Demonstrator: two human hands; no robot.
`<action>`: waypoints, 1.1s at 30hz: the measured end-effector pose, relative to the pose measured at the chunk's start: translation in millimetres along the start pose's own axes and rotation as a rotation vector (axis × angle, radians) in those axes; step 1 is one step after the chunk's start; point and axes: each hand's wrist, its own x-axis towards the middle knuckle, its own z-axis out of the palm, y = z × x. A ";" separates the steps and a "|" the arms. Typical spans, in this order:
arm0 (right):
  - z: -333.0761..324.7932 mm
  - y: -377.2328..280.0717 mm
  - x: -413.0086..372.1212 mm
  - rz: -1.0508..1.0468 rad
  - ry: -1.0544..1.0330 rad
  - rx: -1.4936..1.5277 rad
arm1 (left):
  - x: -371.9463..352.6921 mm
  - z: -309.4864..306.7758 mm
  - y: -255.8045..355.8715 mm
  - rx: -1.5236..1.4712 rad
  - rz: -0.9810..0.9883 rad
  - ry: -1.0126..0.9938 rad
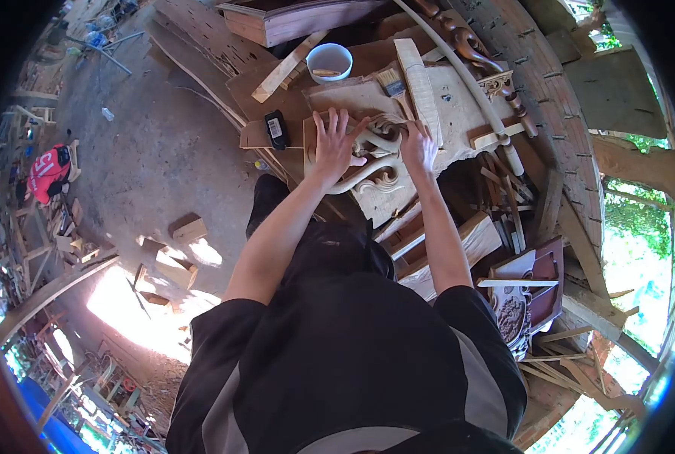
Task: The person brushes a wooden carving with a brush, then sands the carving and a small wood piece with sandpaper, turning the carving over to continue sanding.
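A pale carved wooden scroll piece (381,140) lies on the workbench in front of me. My left hand (333,147) rests on its left side, fingers spread and thumb pointing toward the scrolls. At the carving's right edge, my right hand (419,149) has its fingers curled in against the wood; whether something small is under the fingertips is hidden. Just above the right hand lies a paintbrush (393,83) with a light bristle head. A pale wooden block (419,91) stretches beside the brush.
Behind the carving stands a white bucket (329,62). A black device with a label (277,129) lies left of my left hand. A long curved wooden piece (466,72) crosses the bench's right side. Wood offcuts (504,193) lean below it. Far left, a person in a red shirt (48,174) is bent over.
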 end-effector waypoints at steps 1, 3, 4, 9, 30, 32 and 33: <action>-3.2 -2.0 -2.2 0.107 -0.053 -0.035 | -0.3 -0.5 -0.5 -0.004 -0.006 0.002; -7.3 -7.4 -0.2 0.290 -0.153 -0.049 | 0.3 -1.6 -1.5 -0.012 0.005 -0.023; -3.1 -10.2 -1.1 0.287 -0.154 -0.052 | 0.2 -1.9 0.0 -0.015 0.002 -0.022; 27.3 -40.6 -13.0 0.513 -0.066 0.030 | 0.9 -2.9 1.1 0.025 -0.009 -0.037; 11.5 -11.5 -10.7 0.572 -0.160 0.584 | 1.8 2.5 -1.4 -0.092 0.020 0.009; 24.0 0.6 -15.7 0.826 0.045 0.366 | 1.0 0.7 -0.3 -0.093 0.020 0.004; 24.2 -0.8 -15.3 0.824 0.061 0.367 | 1.3 0.0 -0.9 -0.090 0.016 0.000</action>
